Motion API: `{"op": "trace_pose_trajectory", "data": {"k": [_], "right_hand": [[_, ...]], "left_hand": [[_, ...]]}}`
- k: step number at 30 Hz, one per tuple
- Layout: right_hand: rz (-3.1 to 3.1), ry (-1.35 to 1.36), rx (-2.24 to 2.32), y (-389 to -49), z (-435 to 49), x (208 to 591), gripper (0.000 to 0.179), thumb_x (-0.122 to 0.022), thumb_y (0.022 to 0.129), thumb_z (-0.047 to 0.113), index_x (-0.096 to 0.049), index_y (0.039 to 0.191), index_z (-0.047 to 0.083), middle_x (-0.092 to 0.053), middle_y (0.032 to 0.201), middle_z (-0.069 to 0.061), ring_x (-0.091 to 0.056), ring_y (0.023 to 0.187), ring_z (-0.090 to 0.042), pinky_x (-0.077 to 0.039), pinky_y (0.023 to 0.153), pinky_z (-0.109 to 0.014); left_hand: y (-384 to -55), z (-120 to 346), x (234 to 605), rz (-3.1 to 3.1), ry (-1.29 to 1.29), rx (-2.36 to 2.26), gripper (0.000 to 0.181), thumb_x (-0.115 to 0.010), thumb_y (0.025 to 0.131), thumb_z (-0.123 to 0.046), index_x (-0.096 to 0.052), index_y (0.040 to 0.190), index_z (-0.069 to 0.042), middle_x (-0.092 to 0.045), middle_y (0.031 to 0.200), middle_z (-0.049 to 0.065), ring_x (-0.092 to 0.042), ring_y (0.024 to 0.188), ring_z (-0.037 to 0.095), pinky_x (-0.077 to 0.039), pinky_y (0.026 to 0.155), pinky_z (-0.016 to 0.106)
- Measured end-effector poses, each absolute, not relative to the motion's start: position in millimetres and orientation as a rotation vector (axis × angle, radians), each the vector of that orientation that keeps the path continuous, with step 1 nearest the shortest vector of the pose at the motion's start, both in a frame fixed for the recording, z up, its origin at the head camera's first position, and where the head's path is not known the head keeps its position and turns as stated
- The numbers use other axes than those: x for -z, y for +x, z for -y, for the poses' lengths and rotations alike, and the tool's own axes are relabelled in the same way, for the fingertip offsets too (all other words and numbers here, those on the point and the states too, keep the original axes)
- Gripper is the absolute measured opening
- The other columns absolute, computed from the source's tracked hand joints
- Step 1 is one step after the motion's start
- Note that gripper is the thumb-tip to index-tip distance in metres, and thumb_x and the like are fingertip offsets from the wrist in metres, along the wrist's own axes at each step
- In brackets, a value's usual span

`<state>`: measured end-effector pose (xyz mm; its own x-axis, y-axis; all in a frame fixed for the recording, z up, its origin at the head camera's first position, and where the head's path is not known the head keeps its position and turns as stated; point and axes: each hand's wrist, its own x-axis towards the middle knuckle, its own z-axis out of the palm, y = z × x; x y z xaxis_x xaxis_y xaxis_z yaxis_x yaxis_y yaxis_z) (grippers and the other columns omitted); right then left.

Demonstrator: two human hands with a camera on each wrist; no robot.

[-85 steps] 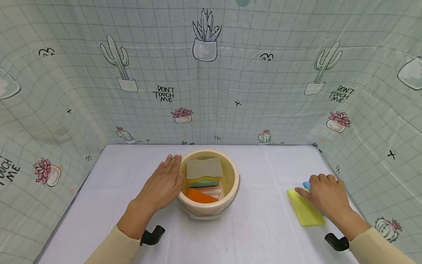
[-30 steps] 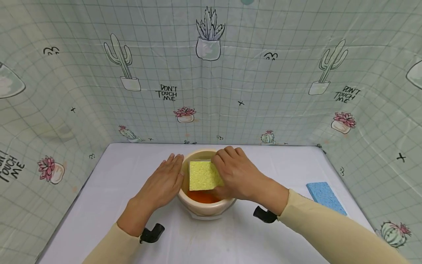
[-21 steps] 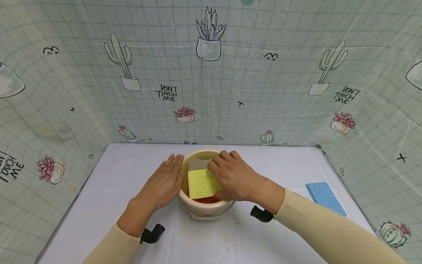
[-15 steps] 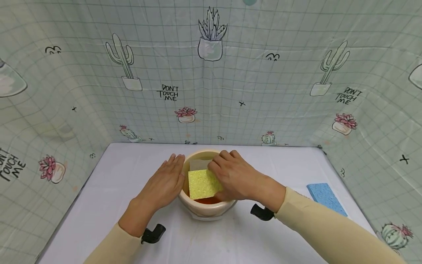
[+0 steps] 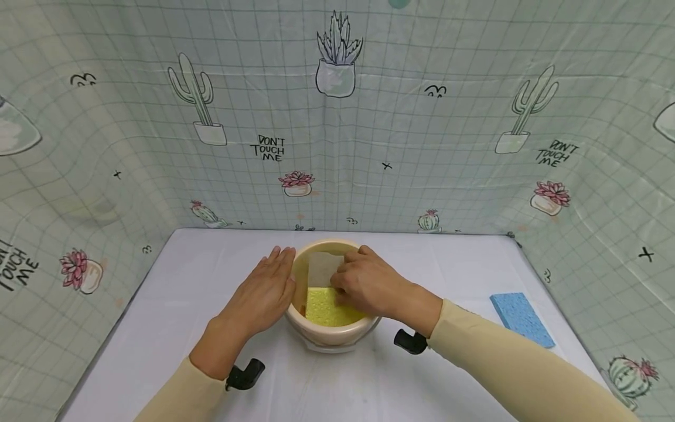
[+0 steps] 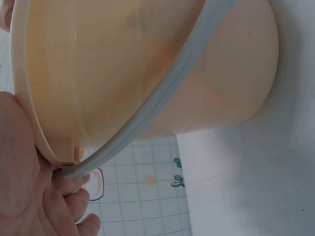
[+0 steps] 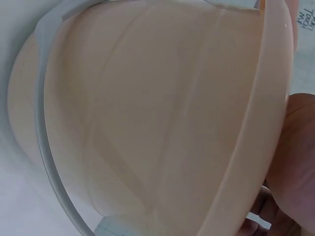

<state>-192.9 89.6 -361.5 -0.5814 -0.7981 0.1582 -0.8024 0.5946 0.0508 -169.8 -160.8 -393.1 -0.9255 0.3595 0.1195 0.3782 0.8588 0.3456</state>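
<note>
A cream bucket [image 5: 328, 337] stands mid-table with a grey handle [image 6: 162, 93] hanging down its side. My left hand [image 5: 266, 293] rests along its left rim, fingers straight; the left wrist view shows the palm against the rim near the handle joint. My right hand [image 5: 369, 284] reaches over the right rim with curled fingers at the right side of a yellow sponge [image 5: 324, 308] and grips it there; the thumb is mostly hidden. Behind the yellow sponge, a beige-topped sponge [image 5: 323, 268] lies inside the bucket. A sliver of orange [image 5: 302, 309] shows at the left.
A blue sponge [image 5: 522, 319] lies on the white tabletop [image 5: 437, 375] to the right, near the right forearm. Grid-patterned cloth with cactus prints [image 5: 337, 146] rises behind and along both sides of the table.
My right hand has brought the yellow sponge from beside the blue one into the bucket. Over the last half second, the sponge has settled lower and nearer the front. The left hand stays put.
</note>
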Motion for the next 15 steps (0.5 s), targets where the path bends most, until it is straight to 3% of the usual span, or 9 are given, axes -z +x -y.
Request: {"op": "trace_pose_trajectory", "data": {"k": [9,15], "right_hand": [[2.546,1.27,-0.073,-192,-97,356,0.022,-0.082,0.092,0.039,-0.072,0.086,0.021,-0.066,0.077,0.011,-0.054,0.081,-0.015,-0.039,0.075,-0.032],[2.562,1.158,-0.096,-193,-110,355,0.022,-0.079,0.095,0.039,-0.073,0.086,0.02,-0.066,0.078,0.009,-0.052,0.08,-0.016,-0.038,0.075,-0.033]], "left_hand": [[-170,160,393,2.976,-0.596,0.565,0.059,-0.039,0.112,-0.024,-0.033,0.162,0.007,-0.037,0.167,0.022,-0.027,0.16,0.039,-0.024,0.131,0.054],[-169,160,393,2.958,-0.604,0.559,0.059,-0.04,0.111,-0.023,-0.034,0.161,0.008,-0.039,0.166,0.023,-0.028,0.159,0.04,-0.025,0.13,0.055]]}}
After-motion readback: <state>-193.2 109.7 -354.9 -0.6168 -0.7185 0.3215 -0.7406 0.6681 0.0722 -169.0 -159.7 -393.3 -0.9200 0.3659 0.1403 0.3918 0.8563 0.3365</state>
